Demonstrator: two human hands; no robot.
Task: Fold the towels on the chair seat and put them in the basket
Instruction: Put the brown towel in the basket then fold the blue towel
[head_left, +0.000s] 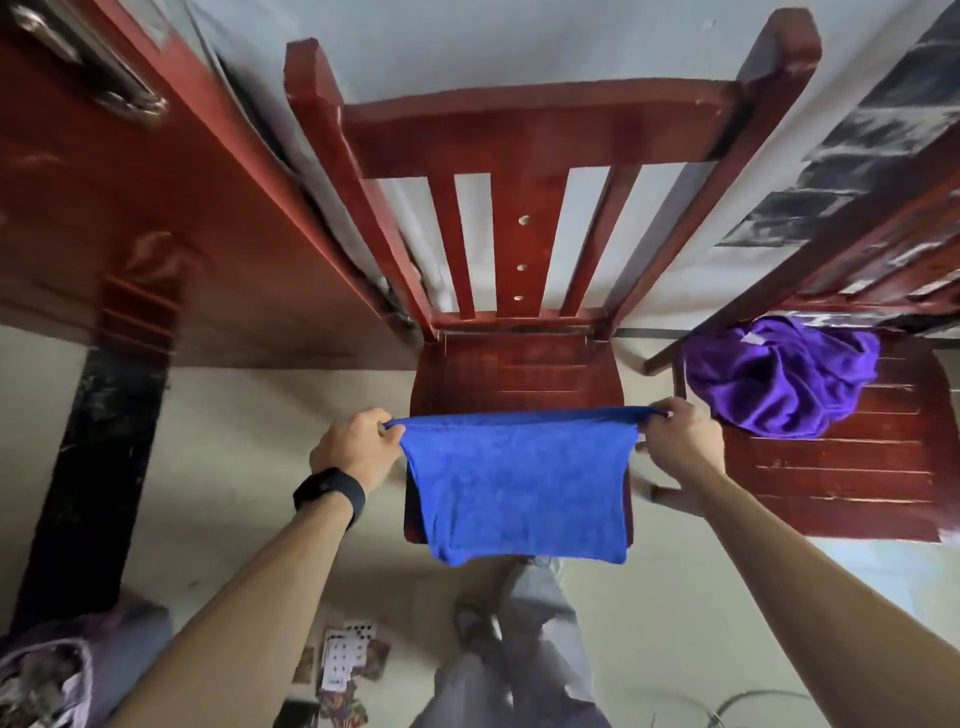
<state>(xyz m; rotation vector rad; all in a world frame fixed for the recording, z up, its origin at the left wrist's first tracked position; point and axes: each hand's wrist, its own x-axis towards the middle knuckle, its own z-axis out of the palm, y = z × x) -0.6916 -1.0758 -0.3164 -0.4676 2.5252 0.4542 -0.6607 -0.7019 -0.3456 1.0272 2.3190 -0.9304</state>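
Holdings, as they stand:

1. Blue towel (519, 488): held up in the air, stretched taut along its top edge between my two hands. The rest hangs flat in front of the middle chair (519, 374), covering the front edge of its seat (I cannot tell whether cloth and wood touch).
2. Left hand (356, 447): fingers and thumb curled, pinching the towel's top left corner. Black wristband (330, 491) on the wrist.
3. Right hand (680, 439): likewise clenched on the top right corner, level with the left.
4. Purple towel (779, 382): unfolded, a crumpled heap on the back part of the seat of the second chair (841, 483), to my right and well apart from the blue one.
5. Playing cards (348, 654): scattered on the floor near my feet, below my left forearm.
6. Dark red wooden panel (130, 208): just left of the middle chair
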